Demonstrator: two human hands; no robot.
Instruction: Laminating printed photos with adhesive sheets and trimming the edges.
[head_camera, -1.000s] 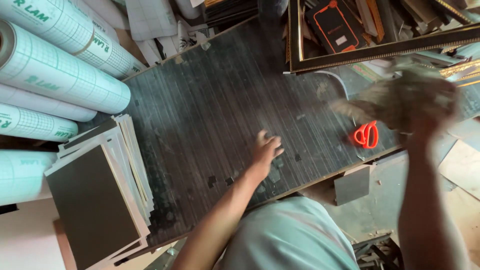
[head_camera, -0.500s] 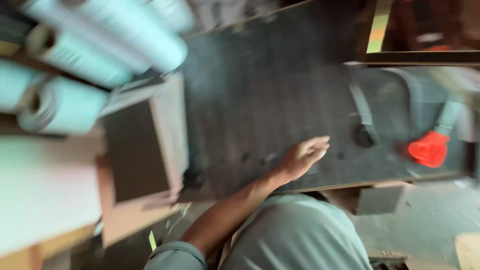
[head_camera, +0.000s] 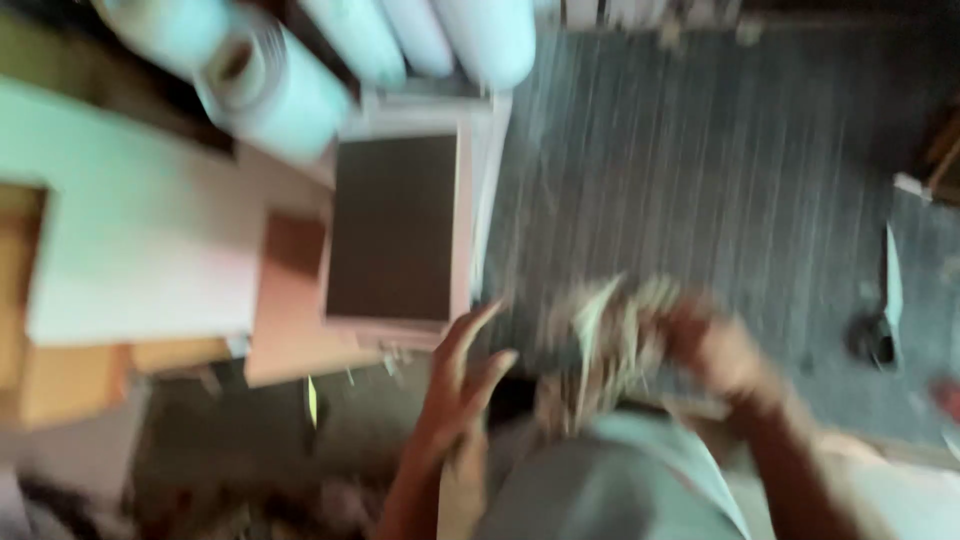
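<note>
Crumpled wad (head_camera: 600, 345) of pale, rag-like material sits at the near edge of the dark ribbed work surface (head_camera: 700, 170), just right of centre, gripped by the right hand (head_camera: 715, 350). Heavy motion blur — I cannot tell whether it is cloth, paper or fibre.

Right hand: fingers curled around the wad's right side, closed on it. Left hand (head_camera: 460, 385): open, fingers spread and slightly bent, holding nothing, hovering just left of the wad and near the corner of the board stack (head_camera: 395, 240).

Risks, as I judge them:
- Wad looks loose and is held from one side only — bits could shed or the whole thing slip off the near edge onto the person's lap.
- Left hand is close to the stack's near corner; a sideways swipe could knock the top dark panel askew.
- Scissors-like dark tool (head_camera: 885, 300) lies on the right part of the surface; a blind reach that way risks a nick.
- Rolls (head_camera: 280, 90) at far left lie piled above the stack; a bump could set them rolling.

Counts, near to far:
- hands: two
- wad: one
- board stack: one, sheet count unreadable
- dark tool: one
- pale rolls: at least five, blur makes it uncertain
</note>
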